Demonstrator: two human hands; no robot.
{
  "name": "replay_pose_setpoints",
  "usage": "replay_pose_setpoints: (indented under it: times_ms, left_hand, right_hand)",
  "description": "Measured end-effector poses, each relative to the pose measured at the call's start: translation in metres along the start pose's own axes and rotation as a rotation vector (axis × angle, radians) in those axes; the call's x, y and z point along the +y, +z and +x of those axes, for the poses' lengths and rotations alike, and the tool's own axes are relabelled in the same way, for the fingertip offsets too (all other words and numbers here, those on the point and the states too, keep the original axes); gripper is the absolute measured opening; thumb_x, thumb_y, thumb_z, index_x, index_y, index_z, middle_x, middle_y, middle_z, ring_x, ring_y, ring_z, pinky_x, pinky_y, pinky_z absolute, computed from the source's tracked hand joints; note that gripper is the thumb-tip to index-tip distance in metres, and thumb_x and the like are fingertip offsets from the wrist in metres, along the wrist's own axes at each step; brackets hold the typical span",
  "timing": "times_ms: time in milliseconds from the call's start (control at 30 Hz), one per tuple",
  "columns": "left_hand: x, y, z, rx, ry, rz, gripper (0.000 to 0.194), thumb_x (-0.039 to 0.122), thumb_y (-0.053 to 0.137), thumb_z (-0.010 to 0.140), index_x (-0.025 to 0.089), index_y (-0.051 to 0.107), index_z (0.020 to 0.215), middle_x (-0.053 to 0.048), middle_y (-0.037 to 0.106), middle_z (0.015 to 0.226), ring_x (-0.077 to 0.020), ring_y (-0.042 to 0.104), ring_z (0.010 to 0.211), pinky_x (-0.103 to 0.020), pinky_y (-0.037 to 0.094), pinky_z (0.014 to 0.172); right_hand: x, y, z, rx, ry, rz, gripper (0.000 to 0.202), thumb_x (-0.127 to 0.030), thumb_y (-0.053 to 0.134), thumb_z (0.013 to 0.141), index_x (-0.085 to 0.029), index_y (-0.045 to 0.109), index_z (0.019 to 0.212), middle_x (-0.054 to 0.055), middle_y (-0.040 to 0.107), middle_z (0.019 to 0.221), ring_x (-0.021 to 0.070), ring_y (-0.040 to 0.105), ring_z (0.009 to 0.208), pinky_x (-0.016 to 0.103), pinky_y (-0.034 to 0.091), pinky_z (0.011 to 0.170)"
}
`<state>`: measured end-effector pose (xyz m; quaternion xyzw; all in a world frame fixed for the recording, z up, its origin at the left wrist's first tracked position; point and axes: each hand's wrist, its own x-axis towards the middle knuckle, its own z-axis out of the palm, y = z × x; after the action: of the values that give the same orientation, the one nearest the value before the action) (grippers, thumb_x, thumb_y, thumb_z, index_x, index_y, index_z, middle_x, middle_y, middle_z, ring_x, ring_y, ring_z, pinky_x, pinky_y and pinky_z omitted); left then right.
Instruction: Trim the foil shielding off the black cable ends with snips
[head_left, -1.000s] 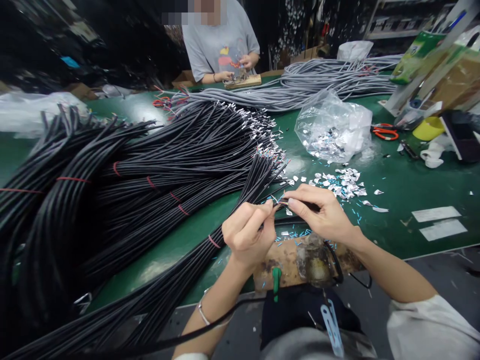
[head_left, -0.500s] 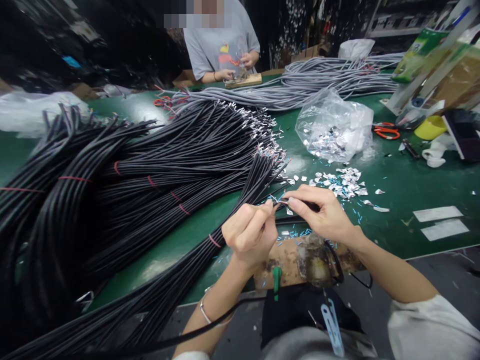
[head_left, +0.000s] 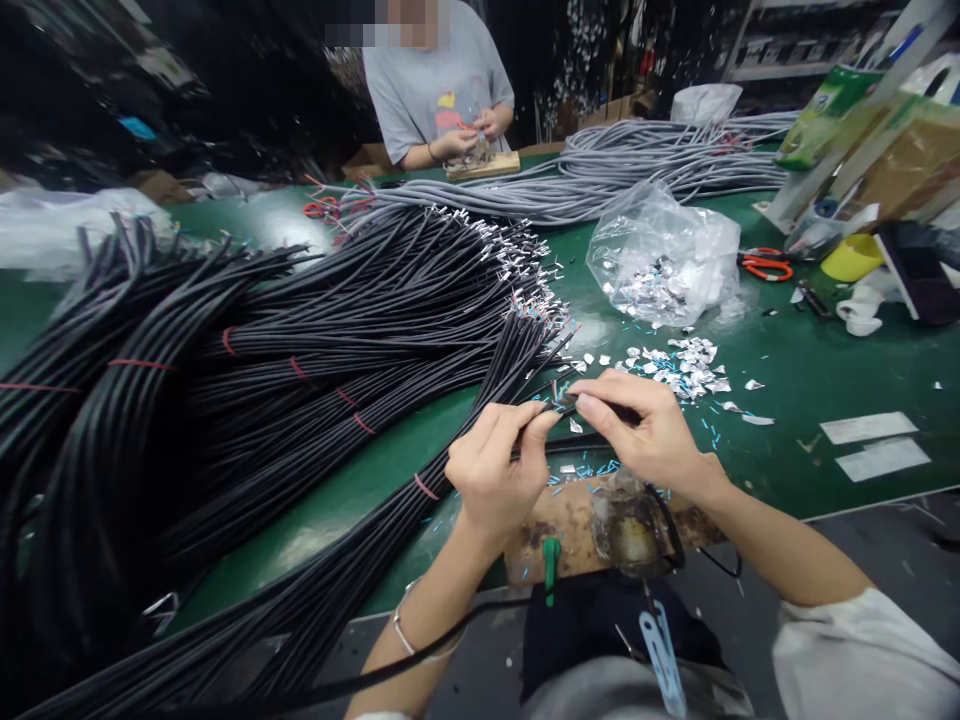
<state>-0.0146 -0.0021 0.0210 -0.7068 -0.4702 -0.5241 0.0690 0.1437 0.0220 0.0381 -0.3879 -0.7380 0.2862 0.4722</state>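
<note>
2 hands (head_left: pixel 499 465) (head_left: pixel 646 428) — thin wires (head_left: pixel 556 392) between them.

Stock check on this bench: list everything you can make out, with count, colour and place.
Table: one, green, across the view
Black cables: many, black, left and centre
Grey cables: many, grey, far side
Bag: one, clear, right of centre
Scraps: many, silver and blue, before the bag
Orange-handled tool: one, orange, right of bag
Yellow roll: one, yellow, far right
Strips: two, white, right
Board: one, brown, near edge
Clip: one, pale blue, lap
Co-worker: one, grey shirt, across table
Left hand: one, bare, gripping a cable end
Right hand: one, bare, at the cable end
</note>
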Motion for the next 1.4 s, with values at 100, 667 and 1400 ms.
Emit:
replay_pose_setpoints:
  times_ms: [100,667,1400]
  left_hand:
    - [0.001,-0.004,0.003,-0.154,-0.248,-0.250,0.021,0.018,0.053,0.088,0.015,0.062,0.069,0.001,0.058,0.059,-0.0072,0.051,0.052,-0.020,0.038,0.051]
    - [0.005,-0.001,0.004,-0.267,-0.297,-0.348,0.018,0.021,0.058,0.084,0.015,0.068,0.070,0.002,0.058,0.057,-0.0072,0.048,0.051,-0.021,0.036,0.050]
    - [0.003,0.007,0.007,-0.431,-0.599,-0.644,0.044,0.043,0.050,0.087,0.015,0.052,0.053,0.004,0.036,0.046,-0.0066,0.029,0.043,-0.023,0.023,0.043]
  right_hand:
    - [-0.002,-0.001,-0.001,0.013,-0.040,-0.030,0.018,-0.022,0.057,0.086,-0.013,0.073,0.090,0.006,0.069,0.076,0.0116,0.059,0.065,0.026,0.046,0.062]
    - [0.004,-0.001,0.004,0.007,0.252,0.342,0.021,-0.032,0.076,0.070,-0.017,0.062,0.069,-0.002,0.052,0.066,0.0074,0.041,0.055,0.024,0.030,0.049]
    - [0.010,-0.012,0.001,0.446,-0.102,-0.168,0.012,-0.011,0.050,0.085,-0.020,0.052,0.077,0.000,0.048,0.074,0.0125,0.044,0.066,0.028,0.036,0.059]
